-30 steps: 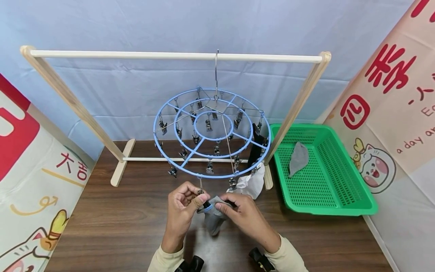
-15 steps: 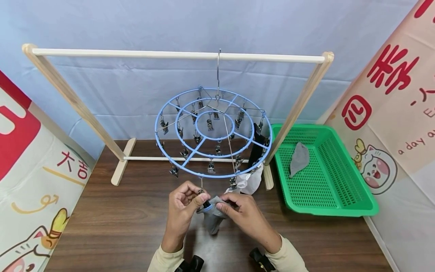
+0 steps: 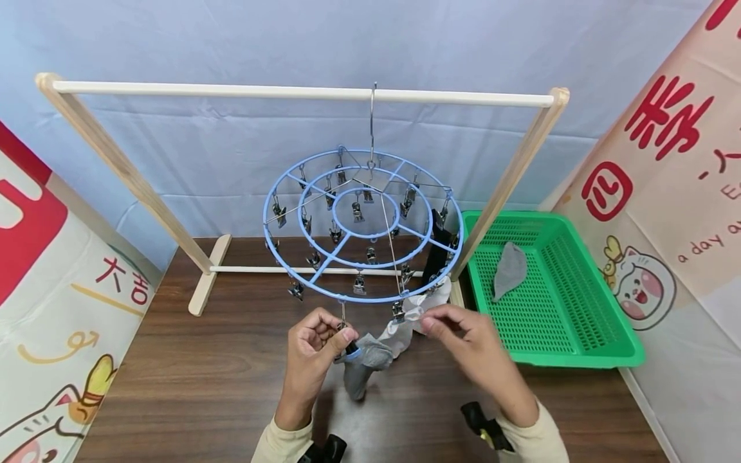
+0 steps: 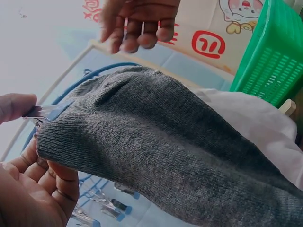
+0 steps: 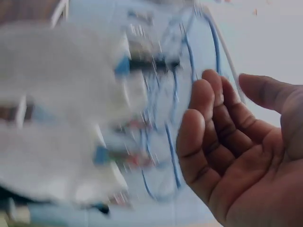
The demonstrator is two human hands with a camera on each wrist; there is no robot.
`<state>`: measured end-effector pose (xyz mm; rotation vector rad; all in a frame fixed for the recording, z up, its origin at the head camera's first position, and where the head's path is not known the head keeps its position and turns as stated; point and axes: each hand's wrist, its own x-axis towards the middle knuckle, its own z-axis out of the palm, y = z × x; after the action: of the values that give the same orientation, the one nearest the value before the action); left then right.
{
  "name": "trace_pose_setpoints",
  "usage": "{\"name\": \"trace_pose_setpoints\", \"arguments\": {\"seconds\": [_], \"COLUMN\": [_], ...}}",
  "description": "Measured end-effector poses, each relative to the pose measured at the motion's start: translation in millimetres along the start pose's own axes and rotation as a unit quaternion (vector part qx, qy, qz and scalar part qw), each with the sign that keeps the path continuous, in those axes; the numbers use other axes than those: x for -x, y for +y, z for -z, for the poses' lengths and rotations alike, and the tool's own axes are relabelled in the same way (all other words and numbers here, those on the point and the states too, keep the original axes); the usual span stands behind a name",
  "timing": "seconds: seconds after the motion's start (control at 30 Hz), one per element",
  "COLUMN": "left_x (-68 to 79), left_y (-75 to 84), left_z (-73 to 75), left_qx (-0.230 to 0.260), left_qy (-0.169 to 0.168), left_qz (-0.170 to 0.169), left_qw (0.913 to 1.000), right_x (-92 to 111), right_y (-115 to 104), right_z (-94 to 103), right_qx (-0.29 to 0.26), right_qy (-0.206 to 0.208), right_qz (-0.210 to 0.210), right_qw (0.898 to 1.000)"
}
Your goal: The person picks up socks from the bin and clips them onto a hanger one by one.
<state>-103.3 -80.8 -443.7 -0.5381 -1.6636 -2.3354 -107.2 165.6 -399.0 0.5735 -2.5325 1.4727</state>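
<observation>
My left hand pinches a metal clip with blue tips that hangs from the front of the round hanger. The clip's tips sit on the cuff of a dark grey sock, and the rest of the sock droops below. Right of it, my right hand is raised apart from the sock, fingers loosely bent and holding nothing in the right wrist view. White socks hang from clips just behind the right hand, blurred in the right wrist view. A black sock hangs farther back.
The blue hanger hooks over the top bar of a wooden rack, with several unused clips dangling. A green basket on the right holds one grey sock. Printed banners stand at both sides, and the wooden table lies below.
My right hand has let go of the grey sock and moved right and slightly up. The sock now droops from the clip; my left hand has stayed in place.
</observation>
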Motion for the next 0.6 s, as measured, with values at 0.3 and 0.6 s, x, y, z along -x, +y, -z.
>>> {"name": "trace_pose_setpoints", "arguments": {"seconds": [0.3, 0.6], "left_x": [0.3, 0.3], "left_y": [0.7, 1.0], "left_z": [-0.1, -0.6], "left_qx": [-0.005, -0.015], "left_qy": [0.002, 0.005], "left_qz": [0.008, 0.022], "left_qw": [1.0, 0.9996], "right_x": [-15.6, -25.2], "right_y": [14.6, 32.6], "right_z": [49.0, 73.0], "right_qx": [0.075, 0.154], "right_qy": [0.061, 0.102], "right_qz": [-0.052, -0.064], "right_qw": [0.994, 0.981]}}
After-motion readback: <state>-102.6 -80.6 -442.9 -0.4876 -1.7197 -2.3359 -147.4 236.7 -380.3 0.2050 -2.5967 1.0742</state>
